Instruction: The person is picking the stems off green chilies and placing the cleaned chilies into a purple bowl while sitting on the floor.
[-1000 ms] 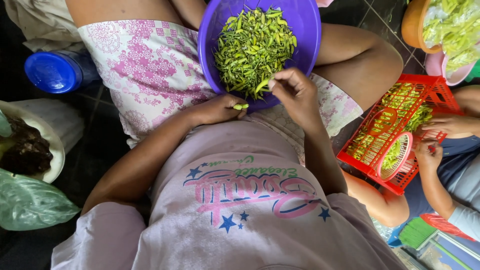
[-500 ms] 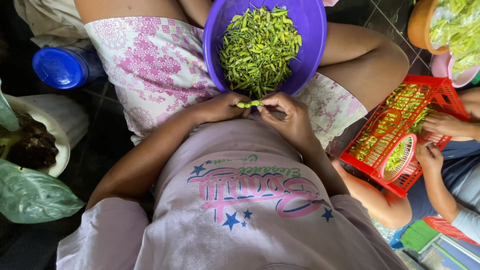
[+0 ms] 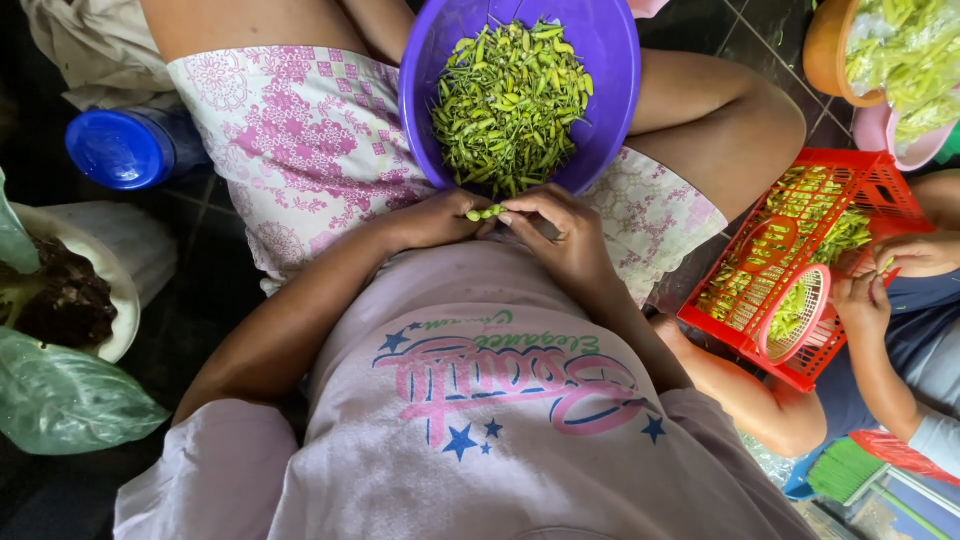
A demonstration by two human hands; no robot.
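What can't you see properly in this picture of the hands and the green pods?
- Head view: the left hand and right hand pinch one green pod; their fingers cover its ends.
- The purple bowl is cut off by the top edge.
- The orange bowl runs off the top right corner.
- The red crate: another person's hands hide part of it.

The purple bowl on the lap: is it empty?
No, the purple bowl holds a heap of green chillies.

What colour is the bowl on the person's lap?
Purple; the bowl shows clearly in the head view, filled with green pods.
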